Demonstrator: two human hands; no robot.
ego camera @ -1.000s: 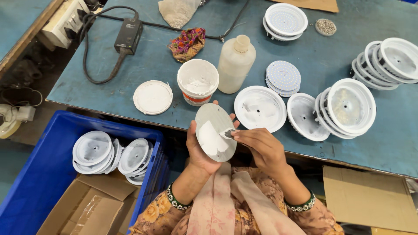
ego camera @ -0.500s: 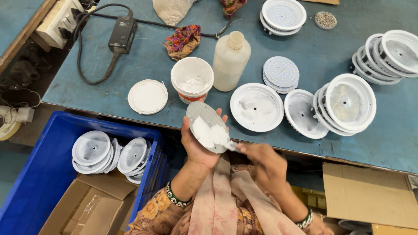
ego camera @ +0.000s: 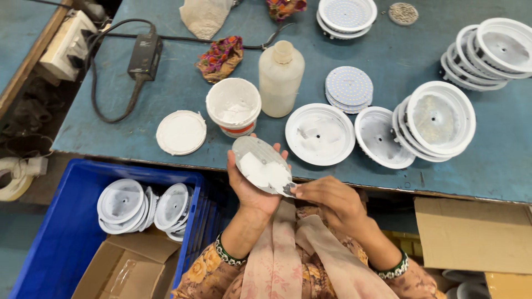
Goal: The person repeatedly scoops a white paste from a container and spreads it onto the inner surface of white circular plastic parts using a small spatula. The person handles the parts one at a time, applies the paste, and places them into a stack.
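The left hand (ego camera: 252, 185) cradles a thin round grey metal disc (ego camera: 261, 165), smeared across its middle with white paste, just below the near edge of the blue worktable (ego camera: 166, 94). The fingers curl up behind the disc and grip its rim, the thumb on the side nearer the body. The right hand (ego camera: 327, 199) is closed in a pinch around a small flat spreader (ego camera: 288, 190), whose tip touches the disc's lower right edge.

The disc looks light and stiff, a thin plate that probably would not flex, but the wet paste would make its face slippery, so the bare rim and back are the sensible places to hold it. Being round, it has no true long axis; it appears as an oval because it is tilted, its pasted face turned up toward the camera and its stretched dimension running from upper left to lower right.

Directly beyond the disc on the worktable stands an open white plastic tub of paste (ego camera: 233, 105); the tub's round white lid (ego camera: 181, 132) lies to its left, and a translucent plastic bottle (ego camera: 281, 79) stands to its right. White round lamp housings (ego camera: 320, 133) lie right of the bottle. A blue plastic crate (ego camera: 61, 232) holding more housings sits below the table's edge, left of the disc.
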